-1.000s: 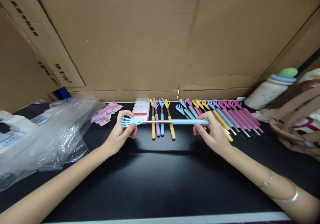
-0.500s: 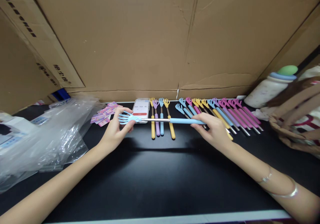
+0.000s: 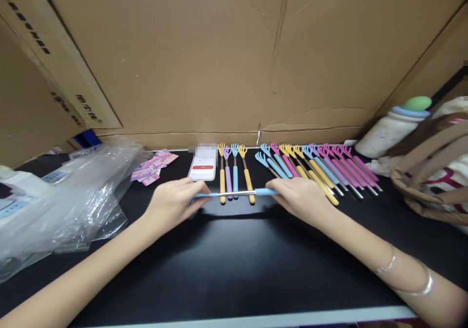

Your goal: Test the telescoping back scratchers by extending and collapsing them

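A blue back scratcher (image 3: 237,193) with a silver metal shaft is held level above the black table. My left hand (image 3: 176,199) is closed around its claw end, which the fingers mostly hide. My right hand (image 3: 298,196) grips the blue handle, covering its far end. Just behind the shaft, several back scratchers lie with claws toward the cardboard: a yellow one (image 3: 223,184), a purple one (image 3: 228,179), a blue one (image 3: 235,177) and another yellow one (image 3: 248,179). Beyond my right hand lies a larger row of blue, pink, yellow and purple back scratchers (image 3: 321,169).
A phone (image 3: 203,169) with a lit screen lies behind my left hand, beside a pile of pink and purple cards (image 3: 153,167). Clear plastic bags (image 3: 84,196) cover the left side. A white bottle (image 3: 383,133) and a brown bag (image 3: 409,191) stand right. Cardboard (image 3: 190,65) walls the back.
Both hands have come lower and nearer, the right one moving in toward the left. The blue back scratcher spans a shorter length, and its claw has turned and is now mostly hidden.
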Tool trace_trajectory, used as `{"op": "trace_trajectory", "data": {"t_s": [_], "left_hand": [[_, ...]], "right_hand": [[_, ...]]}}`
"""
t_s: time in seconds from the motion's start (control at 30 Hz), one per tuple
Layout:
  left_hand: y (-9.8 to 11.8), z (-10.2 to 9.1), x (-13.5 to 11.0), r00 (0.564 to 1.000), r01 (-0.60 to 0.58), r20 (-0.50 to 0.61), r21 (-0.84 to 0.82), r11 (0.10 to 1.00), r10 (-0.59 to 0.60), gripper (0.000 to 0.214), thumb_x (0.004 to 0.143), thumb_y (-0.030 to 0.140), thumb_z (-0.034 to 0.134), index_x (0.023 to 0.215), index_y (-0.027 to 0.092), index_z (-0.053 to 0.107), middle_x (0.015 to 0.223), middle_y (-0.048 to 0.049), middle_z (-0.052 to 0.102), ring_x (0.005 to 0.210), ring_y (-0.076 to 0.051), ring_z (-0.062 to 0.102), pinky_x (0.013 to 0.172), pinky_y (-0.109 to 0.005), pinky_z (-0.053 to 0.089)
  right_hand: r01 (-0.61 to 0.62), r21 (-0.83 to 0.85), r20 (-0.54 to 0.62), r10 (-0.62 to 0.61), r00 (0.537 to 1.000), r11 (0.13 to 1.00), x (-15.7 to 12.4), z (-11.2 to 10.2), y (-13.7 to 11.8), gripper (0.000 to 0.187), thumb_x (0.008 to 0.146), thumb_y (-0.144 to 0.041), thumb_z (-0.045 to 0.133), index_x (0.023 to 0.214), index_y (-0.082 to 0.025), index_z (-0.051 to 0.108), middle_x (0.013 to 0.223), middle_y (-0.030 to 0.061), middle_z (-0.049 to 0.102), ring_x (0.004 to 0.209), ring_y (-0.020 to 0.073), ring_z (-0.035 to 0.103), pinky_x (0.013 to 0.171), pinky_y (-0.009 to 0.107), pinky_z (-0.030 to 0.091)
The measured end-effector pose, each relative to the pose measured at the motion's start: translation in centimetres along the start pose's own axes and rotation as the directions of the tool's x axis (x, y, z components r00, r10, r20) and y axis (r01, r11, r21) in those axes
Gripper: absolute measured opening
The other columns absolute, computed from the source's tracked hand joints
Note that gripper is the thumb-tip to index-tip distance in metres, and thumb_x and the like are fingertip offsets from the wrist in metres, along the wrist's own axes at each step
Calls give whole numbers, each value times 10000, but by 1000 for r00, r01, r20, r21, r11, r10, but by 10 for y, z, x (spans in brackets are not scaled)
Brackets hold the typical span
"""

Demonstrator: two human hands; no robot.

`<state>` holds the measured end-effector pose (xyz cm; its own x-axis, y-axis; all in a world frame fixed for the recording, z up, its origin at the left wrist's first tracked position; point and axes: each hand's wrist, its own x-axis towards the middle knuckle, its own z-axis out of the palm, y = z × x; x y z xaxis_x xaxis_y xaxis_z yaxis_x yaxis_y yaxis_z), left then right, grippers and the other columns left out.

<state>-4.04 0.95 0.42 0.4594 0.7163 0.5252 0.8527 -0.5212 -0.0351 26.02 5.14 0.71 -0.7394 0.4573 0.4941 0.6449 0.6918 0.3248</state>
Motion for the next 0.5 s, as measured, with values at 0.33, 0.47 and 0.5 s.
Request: {"op": "trace_trajectory", "data": {"t_s": [0.33,0.47,0.5], "left_hand": [[21,-2,0,963,-254,111,65,965,246,181,891,335,417,902,236,568,664,16,611,619,-140,571,546,-259,325],[15,-9,5,937,-273,235,26,962,260,218,894,379,394,894,238,562,626,17,563,578,-127,560,536,-246,334],[12,-11,7,923,-285,273,18,958,270,226,897,379,385,896,238,561,616,18,551,566,-124,554,532,-241,335]], "right_hand": [[131,2,26,-131,991,991,2,-1,-28,232,889,-343,428,793,-197,580,562,-23,567,446,96,478,503,274,198],[124,38,106,-127,986,992,4,-1,-33,209,871,-304,438,728,-189,539,553,-22,560,446,94,456,517,276,186],[127,41,123,-131,984,991,5,-2,-34,207,868,-301,437,723,-188,533,548,-22,557,444,92,447,519,274,183]]}}
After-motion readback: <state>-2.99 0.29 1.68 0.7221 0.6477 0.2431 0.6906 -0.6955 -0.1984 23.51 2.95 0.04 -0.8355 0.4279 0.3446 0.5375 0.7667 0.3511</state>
